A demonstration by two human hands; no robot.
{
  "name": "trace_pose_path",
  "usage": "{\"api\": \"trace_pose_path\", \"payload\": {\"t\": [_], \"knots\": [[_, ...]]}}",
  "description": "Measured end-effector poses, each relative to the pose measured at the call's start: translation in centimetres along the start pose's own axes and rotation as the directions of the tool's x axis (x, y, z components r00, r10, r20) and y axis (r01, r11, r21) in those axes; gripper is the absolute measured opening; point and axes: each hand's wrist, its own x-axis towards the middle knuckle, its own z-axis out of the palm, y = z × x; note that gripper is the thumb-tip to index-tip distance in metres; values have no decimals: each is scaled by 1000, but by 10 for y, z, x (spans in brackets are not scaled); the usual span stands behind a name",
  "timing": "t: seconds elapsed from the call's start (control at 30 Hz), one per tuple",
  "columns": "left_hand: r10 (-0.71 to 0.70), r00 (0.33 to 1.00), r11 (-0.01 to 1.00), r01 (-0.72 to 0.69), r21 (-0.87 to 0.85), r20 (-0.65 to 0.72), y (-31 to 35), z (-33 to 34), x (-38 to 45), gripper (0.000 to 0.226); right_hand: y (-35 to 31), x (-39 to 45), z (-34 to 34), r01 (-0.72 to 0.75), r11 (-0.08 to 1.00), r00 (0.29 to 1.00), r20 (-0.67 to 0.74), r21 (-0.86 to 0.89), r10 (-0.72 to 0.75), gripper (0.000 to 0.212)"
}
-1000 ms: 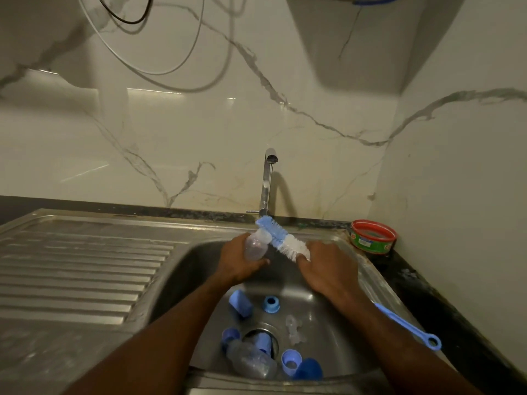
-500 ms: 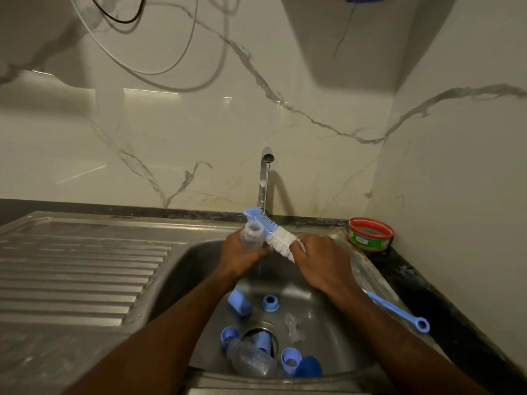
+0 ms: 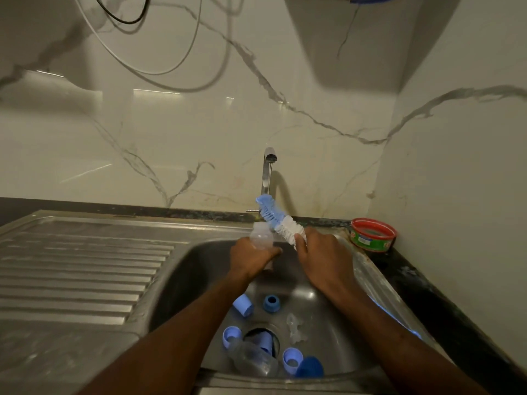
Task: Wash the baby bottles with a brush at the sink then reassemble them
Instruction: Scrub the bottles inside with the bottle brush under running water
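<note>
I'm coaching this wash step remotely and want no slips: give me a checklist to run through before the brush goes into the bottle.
1. Left hand grips the clear bottle: ok.
2. Bottle mouth is open, no cap or teat on it: ok.
3. Right hand holds the bottle brush just below its bristles: ok.
4. Brush tip lined up with the bottle mouth: not ok, the bristles angle up beside and past it.
5. Water running from the tap: cannot tell.
6. Work held over the sink basin: ok.
</note>
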Motion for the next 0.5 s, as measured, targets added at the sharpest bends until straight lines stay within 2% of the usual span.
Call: {"api": "trace_pose_path", "payload": {"t": [0.1, 0.17, 0.27, 0.37, 0.5], "knots": [[-135, 989, 975, 142, -169, 51, 1, -7, 2, 24, 0, -2, -3, 117, 988, 993, 6, -99, -117, 28], [-135, 983, 966, 158, -203, 123, 3, -11, 3, 23, -3, -1, -4, 188, 973, 982, 44, -132, -184, 27], [-36, 976, 997, 49, -55, 212, 3, -8, 4, 22, -8, 3, -10, 246, 967, 963, 129, -73, -235, 28], [57, 978, 993, -77, 88, 203, 2, -10, 7, 32, -7, 5, -7, 269, 962, 954, 148, -49, -260, 28], [47, 967, 979, -95, 181, 249, -6, -18, 10, 53, 1, 8, 6, 241, 970, 964, 120, -32, -235, 28]]}}
